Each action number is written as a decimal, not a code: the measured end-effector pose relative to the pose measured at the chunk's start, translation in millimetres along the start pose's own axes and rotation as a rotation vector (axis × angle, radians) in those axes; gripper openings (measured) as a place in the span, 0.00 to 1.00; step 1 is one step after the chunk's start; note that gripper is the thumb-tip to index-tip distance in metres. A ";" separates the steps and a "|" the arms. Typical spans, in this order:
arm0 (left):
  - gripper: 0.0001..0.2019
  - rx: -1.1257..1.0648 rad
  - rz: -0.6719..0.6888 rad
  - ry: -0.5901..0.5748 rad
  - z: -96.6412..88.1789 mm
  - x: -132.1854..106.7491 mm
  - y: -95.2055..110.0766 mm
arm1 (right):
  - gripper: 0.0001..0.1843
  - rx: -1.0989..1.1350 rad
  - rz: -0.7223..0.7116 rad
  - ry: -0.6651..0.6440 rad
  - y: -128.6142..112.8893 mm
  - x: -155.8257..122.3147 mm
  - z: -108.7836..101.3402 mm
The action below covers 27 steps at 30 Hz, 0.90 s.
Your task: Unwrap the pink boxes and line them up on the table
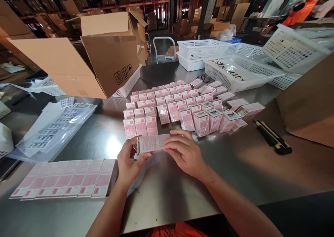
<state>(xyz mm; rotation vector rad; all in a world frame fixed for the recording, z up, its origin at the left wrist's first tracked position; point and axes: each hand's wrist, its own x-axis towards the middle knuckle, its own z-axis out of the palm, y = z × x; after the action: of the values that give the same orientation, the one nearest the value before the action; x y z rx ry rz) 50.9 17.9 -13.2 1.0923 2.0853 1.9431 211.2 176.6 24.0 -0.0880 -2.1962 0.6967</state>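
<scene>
Between my hands, above the metal table, is a small pink and white box in clear wrap. My left hand grips its left end, thumb along the lower edge and fingers behind. My right hand has its fingertips pressed on the box's right end. Just beyond stand rows of similar wrapped pink boxes, some tilted at the right. Left of my left hand, several flat pink and white boxes lie side by side in an overlapping row.
A black and yellow utility knife lies at right, near a brown carton. Label sheets in clear plastic lie at left. An open cardboard box rests on a white basket; more white baskets stand at the back right.
</scene>
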 end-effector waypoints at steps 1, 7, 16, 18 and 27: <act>0.26 -0.065 -0.054 -0.028 1.5 0.0 2.5 | 0.08 0.021 -0.040 -0.006 -0.5 0.1 -2.6; 0.23 -0.523 -0.396 0.012 0.2 17.7 10.6 | 0.09 0.357 -0.187 -0.256 -17.0 7.0 -24.8; 0.27 -0.390 -0.620 0.180 4.3 23.9 7.5 | 0.10 -0.146 0.043 -0.387 -6.1 7.9 -15.4; 0.29 -0.362 -0.583 0.246 5.4 21.8 7.3 | 0.21 -0.186 0.091 -0.303 -0.7 4.7 -5.2; 0.21 0.016 -0.134 0.495 2.5 -13.1 24.3 | 0.35 0.151 0.413 -0.287 10.2 4.0 5.3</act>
<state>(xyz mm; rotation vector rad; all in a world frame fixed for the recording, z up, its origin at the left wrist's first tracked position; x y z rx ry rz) 72.4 11.3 3.0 0.4827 2.3254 2.3072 203.0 184.0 18.8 -0.3937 -2.4145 1.1629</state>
